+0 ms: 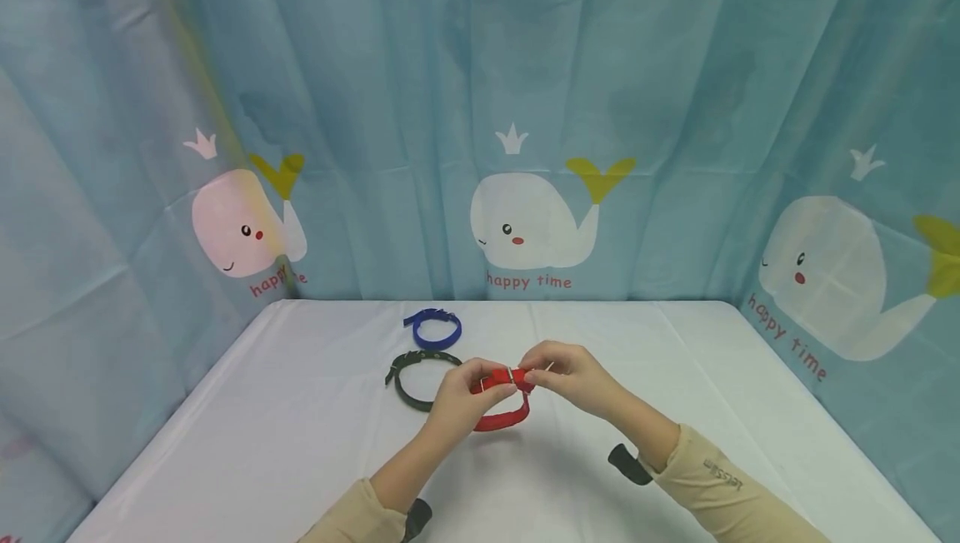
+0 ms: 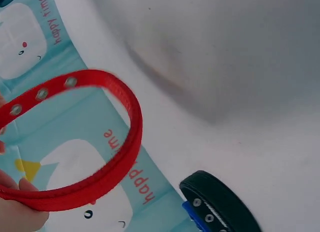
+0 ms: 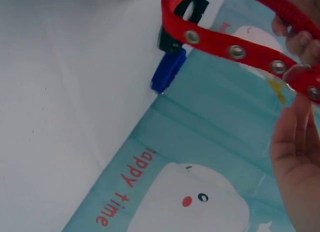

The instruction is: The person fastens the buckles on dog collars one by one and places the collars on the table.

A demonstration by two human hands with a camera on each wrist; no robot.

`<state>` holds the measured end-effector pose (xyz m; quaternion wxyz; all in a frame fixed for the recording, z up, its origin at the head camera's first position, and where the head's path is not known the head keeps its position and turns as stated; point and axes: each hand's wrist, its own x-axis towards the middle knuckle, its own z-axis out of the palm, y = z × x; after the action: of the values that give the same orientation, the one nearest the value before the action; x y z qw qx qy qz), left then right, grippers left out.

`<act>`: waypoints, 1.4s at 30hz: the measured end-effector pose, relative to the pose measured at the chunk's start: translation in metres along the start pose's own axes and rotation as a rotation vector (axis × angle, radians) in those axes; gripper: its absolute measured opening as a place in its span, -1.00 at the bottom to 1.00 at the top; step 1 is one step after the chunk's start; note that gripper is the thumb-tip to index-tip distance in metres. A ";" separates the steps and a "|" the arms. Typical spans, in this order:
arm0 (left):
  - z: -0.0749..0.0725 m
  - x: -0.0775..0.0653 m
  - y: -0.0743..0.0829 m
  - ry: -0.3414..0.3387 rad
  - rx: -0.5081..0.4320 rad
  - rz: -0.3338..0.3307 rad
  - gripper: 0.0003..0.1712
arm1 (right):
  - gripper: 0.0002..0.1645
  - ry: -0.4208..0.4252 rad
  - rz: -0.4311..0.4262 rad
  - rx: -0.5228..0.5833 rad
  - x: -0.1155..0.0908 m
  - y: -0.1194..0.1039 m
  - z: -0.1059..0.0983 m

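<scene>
Above the table, both hands hold a red collar (image 1: 504, 420) with metal eyelets, bent into a loop. My left hand (image 1: 459, 400) pinches its left part between thumb and fingers. Just beside the metal buckle (image 1: 511, 375), my right hand (image 1: 576, 376) pinches the strap. In the right wrist view the red collar (image 3: 215, 41) shows several eyelets, and the strap's end overlaps near the right hand (image 3: 295, 147). The loop (image 2: 132, 127) hangs open in the left wrist view, where the left hand (image 2: 22, 207) grips it at the edge.
A dark green collar (image 1: 408, 397) lies looped on the white table (image 1: 300, 426), left of the hands and partly hidden by the left one. Behind it lies a blue collar (image 1: 437, 343). A blue whale-print curtain (image 1: 420, 218) surrounds the table's back and sides.
</scene>
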<state>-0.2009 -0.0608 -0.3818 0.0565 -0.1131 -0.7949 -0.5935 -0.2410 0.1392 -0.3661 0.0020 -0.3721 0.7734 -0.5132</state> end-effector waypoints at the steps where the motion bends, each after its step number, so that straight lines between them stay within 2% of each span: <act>1: 0.001 0.000 0.000 -0.002 -0.002 0.004 -0.71 | -0.88 0.002 0.000 0.000 0.000 0.001 0.001; 9: -0.001 0.000 0.005 0.026 -0.016 0.008 -0.72 | -0.86 0.129 0.045 -0.038 -0.004 0.004 0.002; 19: -0.001 0.000 0.004 0.040 0.022 0.041 -0.74 | -0.92 0.175 -0.092 -0.111 0.002 -0.009 0.002; 24: 0.000 0.000 0.003 0.028 0.043 0.051 -0.76 | -0.88 0.173 -0.131 -0.141 0.006 -0.018 0.004; 37: 0.001 -0.003 0.004 -0.013 0.021 0.068 -0.78 | -0.81 0.083 -0.166 -0.145 0.011 -0.028 0.008; 42: 0.002 -0.003 0.003 -0.012 0.036 0.071 -0.78 | -0.81 0.067 -0.145 -0.177 0.010 -0.030 0.008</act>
<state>-0.1974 -0.0584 -0.3800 0.0747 -0.1439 -0.8013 -0.5759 -0.2283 0.1206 -0.3424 -0.0938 -0.4083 0.7865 -0.4538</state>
